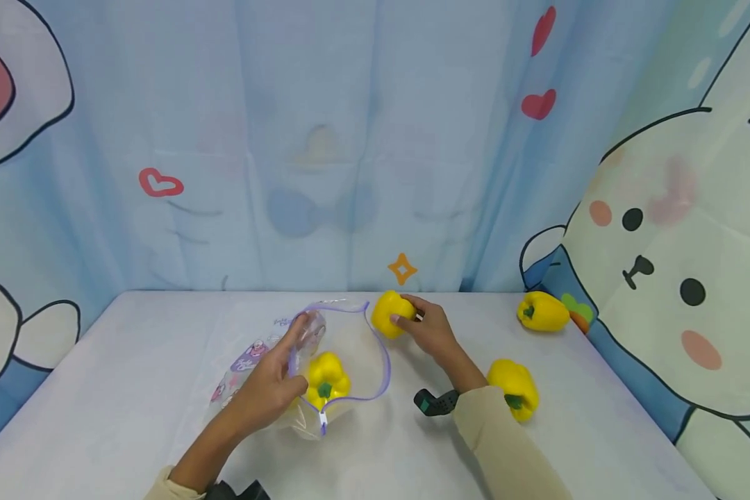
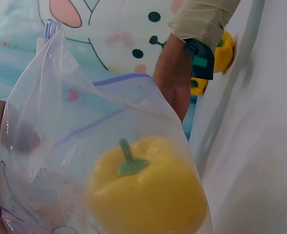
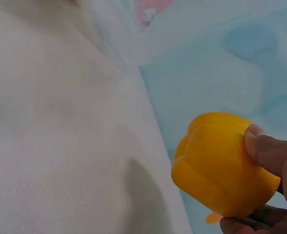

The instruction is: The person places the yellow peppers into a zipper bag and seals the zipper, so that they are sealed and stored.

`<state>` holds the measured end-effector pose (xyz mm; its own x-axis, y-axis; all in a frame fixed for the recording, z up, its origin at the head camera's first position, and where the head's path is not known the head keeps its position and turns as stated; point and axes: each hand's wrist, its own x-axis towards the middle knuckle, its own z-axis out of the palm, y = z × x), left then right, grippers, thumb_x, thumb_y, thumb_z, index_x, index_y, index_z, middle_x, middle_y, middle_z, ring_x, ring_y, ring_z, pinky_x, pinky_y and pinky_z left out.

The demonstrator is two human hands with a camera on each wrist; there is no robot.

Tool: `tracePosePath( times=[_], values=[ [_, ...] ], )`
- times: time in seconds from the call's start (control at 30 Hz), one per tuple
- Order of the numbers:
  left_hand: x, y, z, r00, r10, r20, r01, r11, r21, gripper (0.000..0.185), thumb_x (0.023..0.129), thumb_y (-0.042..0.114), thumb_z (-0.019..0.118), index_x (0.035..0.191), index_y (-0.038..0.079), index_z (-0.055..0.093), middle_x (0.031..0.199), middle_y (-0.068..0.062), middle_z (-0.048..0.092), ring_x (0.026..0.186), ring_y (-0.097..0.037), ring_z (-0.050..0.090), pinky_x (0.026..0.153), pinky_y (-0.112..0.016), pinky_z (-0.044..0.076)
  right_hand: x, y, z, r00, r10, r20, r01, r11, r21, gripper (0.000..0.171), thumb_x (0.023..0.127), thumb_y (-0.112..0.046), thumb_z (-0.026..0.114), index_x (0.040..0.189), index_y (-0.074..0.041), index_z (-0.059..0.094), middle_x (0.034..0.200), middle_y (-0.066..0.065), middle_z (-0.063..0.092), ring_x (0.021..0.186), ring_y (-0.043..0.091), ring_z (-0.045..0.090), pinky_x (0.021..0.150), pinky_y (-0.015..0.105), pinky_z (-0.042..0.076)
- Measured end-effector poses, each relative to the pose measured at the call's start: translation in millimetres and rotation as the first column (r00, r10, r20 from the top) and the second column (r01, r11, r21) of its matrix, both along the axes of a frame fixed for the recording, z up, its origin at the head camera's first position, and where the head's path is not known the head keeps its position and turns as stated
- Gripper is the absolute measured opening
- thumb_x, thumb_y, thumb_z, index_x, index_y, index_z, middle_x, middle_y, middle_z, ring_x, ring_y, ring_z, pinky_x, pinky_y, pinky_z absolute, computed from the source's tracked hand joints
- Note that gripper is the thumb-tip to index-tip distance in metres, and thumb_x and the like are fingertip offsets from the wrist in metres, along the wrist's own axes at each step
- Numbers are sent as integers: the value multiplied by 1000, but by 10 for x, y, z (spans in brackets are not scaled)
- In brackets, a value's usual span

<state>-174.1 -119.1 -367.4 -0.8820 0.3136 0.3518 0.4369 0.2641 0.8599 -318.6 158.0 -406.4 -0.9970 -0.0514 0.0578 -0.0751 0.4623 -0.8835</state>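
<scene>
Zip bag (image 1: 357, 357) gapes near the middle of the table (image 1: 134, 389), the left hand (image 1: 269, 392) gripping its side; one yellow bell pepper (image 1: 327, 368) is already inside, though plastic may hide more. Three are outside: the nearer pepper (image 1: 515, 383) beside the right sleeve (image 1: 506, 451), the held pepper (image 1: 390, 316) in the right hand (image 1: 431, 332) toward the far edge, the last pepper (image 1: 542, 311) at far right corner.

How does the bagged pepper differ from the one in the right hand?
Place: the bagged pepper is inside the clear bag; the held pepper is outside, beside the opening.
Contact: the right hand grips the held pepper directly; plastic surrounds the bagged pepper.
Stem: the bagged pepper's green stem shows; the held pepper's shows in no view.
Shared: both are yellow.
</scene>
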Motion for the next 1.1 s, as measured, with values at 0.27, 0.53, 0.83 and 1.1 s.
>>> tracePosePath(
  times=[0.27, 0.53, 0.83, 1.1],
  values=[
    [1, 26, -6, 1000, 3, 4, -3, 1000, -10, 84, 79, -3, 50, 155, 1, 13, 161, -9, 15, 144, -35, 16, 108, -47, 25, 240, -5, 254, 982, 104, -157, -111, 993, -35, 56, 90, -16, 69, 141, -4, 49, 139, 15, 50, 125, 29, 51, 101, 36, 44],
    [-8, 20, 1, 1000, -3, 22, 4, 1000, -5, 85, 79, -4, 49, 155, 2, 13, 161, -9, 14, 144, -35, 17, 108, -47, 23, 432, 33, 361, 974, 114, -194, -133, 988, -84, 57, 90, -16, 69, 142, -5, 48, 145, 13, 44, 132, 27, 45, 100, 33, 43],
    [-4, 24, 8, 999, 3, 39, -3, 1000, -13, 85, 80, -3, 51, 155, 3, 12, 161, -5, 13, 145, -30, 16, 109, -43, 24, 638, 86, 542, 923, 161, -350, -214, 970, -119, 55, 89, -8, 69, 140, -3, 50, 143, 11, 48, 128, 24, 49, 97, 26, 44],
    [-16, -2, -26, 1000, -21, -8, 21, 1000, -13, 83, 80, -2, 49, 154, -1, 12, 161, -10, 12, 145, -33, 14, 108, -45, 24, 804, 102, 713, 874, 210, -438, -296, 945, -138, 54, 89, -5, 68, 140, -3, 50, 147, 9, 44, 133, 21, 44, 100, 27, 42]
  ],
)
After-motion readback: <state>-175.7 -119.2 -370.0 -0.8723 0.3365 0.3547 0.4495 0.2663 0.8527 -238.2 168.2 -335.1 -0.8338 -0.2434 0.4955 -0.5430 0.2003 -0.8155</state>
